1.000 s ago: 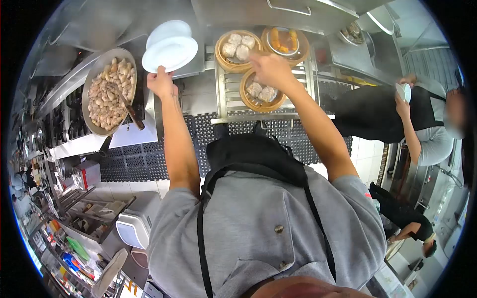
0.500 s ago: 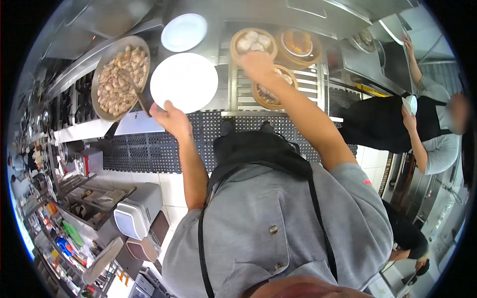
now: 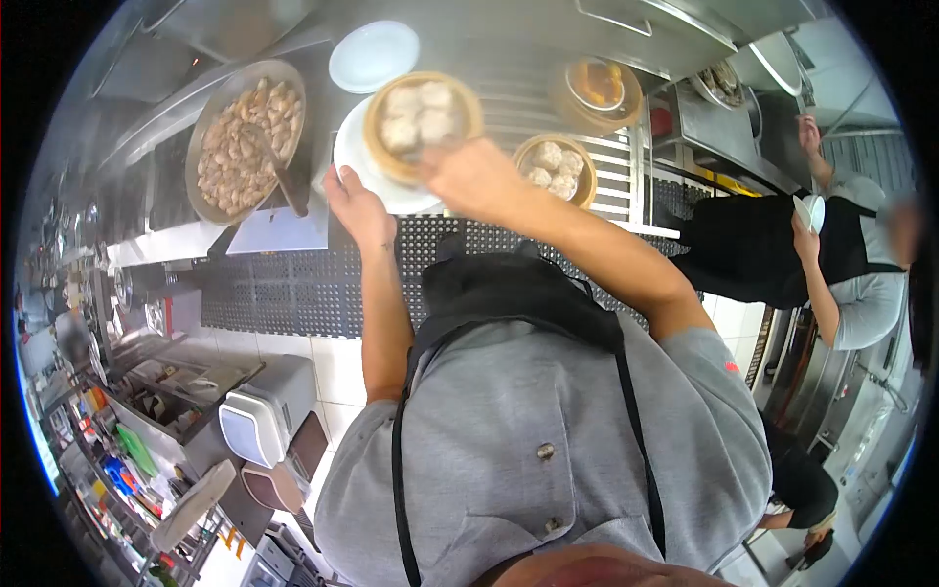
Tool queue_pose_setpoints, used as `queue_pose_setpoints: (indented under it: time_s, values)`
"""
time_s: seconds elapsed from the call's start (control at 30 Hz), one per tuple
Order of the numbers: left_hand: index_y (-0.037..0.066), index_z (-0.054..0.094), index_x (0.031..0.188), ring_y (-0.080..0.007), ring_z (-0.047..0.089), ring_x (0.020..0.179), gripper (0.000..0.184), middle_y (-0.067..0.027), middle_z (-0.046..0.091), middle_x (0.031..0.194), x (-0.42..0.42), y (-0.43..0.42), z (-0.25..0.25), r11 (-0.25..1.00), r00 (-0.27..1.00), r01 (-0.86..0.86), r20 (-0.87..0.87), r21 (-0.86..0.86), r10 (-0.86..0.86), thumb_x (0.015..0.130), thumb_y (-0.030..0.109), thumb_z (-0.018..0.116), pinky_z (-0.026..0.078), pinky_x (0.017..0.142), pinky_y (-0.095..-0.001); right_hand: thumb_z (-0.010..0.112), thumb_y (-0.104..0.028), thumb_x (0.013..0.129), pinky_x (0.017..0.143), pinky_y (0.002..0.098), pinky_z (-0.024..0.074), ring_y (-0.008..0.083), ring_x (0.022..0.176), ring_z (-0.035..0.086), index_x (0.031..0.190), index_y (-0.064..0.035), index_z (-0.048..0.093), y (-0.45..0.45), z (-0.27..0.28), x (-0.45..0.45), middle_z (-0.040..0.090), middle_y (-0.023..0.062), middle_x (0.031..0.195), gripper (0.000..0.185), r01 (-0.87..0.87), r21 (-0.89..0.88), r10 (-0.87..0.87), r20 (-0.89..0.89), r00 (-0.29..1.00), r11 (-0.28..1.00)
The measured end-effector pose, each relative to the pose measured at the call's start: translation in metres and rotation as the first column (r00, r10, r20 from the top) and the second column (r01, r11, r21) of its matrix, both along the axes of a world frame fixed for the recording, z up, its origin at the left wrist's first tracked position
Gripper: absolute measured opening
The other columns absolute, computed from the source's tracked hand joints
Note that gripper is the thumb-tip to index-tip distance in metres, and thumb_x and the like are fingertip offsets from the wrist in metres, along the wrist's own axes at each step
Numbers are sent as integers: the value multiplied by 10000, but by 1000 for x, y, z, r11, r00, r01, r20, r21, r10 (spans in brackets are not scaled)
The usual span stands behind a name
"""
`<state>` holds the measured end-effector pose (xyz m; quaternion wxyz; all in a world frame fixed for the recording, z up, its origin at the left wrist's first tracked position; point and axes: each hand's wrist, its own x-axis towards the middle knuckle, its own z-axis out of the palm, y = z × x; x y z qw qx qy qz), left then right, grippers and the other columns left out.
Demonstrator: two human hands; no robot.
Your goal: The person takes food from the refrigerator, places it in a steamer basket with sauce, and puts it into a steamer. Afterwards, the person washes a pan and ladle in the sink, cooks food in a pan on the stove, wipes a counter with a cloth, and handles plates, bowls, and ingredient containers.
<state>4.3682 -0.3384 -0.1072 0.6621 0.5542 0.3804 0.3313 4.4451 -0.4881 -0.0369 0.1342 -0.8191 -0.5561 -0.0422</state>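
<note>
My right hand [image 3: 465,178] grips the near right rim of a round bamboo steamer [image 3: 475,110] with several pale dumplings [image 3: 419,115] inside. The steamer is over a white plate [image 3: 350,147] and covers much of it; whether its base touches the plate I cannot tell. At the plate's near left rim, my left hand [image 3: 362,210] holds the edge, thumb up. Another bamboo steamer of dumplings [image 3: 555,168] stands on the slatted metal rack [image 3: 611,205], right of my right hand. Behind it sits a steamer [image 3: 626,106] with a dish of orange-brown food [image 3: 597,84].
A large pan [image 3: 199,191] of browned chunks, with a ladle [image 3: 284,176] in it, stands at left. A second white plate [image 3: 374,57] lies behind the first. To the right, a co-worker [image 3: 782,240] in a black apron holds a small white dish [image 3: 810,213].
My right hand has lifted the dumpling steamer from the rack and carried it left over the plate. My left hand stays at the plate's edge, shifted slightly right in view.
</note>
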Motion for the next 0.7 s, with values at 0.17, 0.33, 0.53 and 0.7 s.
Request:
queue_pose_setpoints:
  time_s: [0.17, 0.33, 0.53, 0.7]
  values:
    - [20, 434, 1239, -260, 618, 1064, 228, -168, 586, 1200, -4, 8, -23, 967, 945, 139, 321, -213, -65, 1023, 94, 440, 550, 890, -404, 643, -131, 728, 635, 386, 562, 254, 841, 686, 885, -63, 681, -9, 11, -18, 657, 110, 909, 176, -121, 122, 109, 97, 989, 985]
    - [1, 451, 1251, -327, 607, 1116, 277, -197, 555, 1262, -17, 13, -30, 952, 923, 155, 383, -264, -44, 980, 40, 490, 555, 933, -472, 584, -31, 740, 658, 385, 575, 286, 818, 678, 1135, -189, 688, -130, -17, 30, 651, 66, 954, 438, 258, 93, -251, -82, 965, 962]
    - [30, 421, 1300, -338, 565, 1179, 312, -190, 516, 1329, -28, 11, -13, 963, 942, 140, 332, -229, -58, 996, 81, 470, 526, 971, -481, 571, -95, 820, 668, 433, 565, 335, 775, 678, 1185, -366, 680, -172, -49, 31, 627, 108, 949, 468, 423, -182, -443, -87, 892, 888]
    - [20, 412, 1357, -355, 512, 1238, 366, -206, 458, 1395, -36, 9, -15, 945, 921, 185, 383, -268, -72, 1036, 191, 363, 479, 1024, -505, 551, -127, 863, 707, 476, 555, 355, 789, 676, 1189, -321, 678, -165, -50, 37, 633, 148, 986, 400, 421, -229, -454, -112, 884, 877]
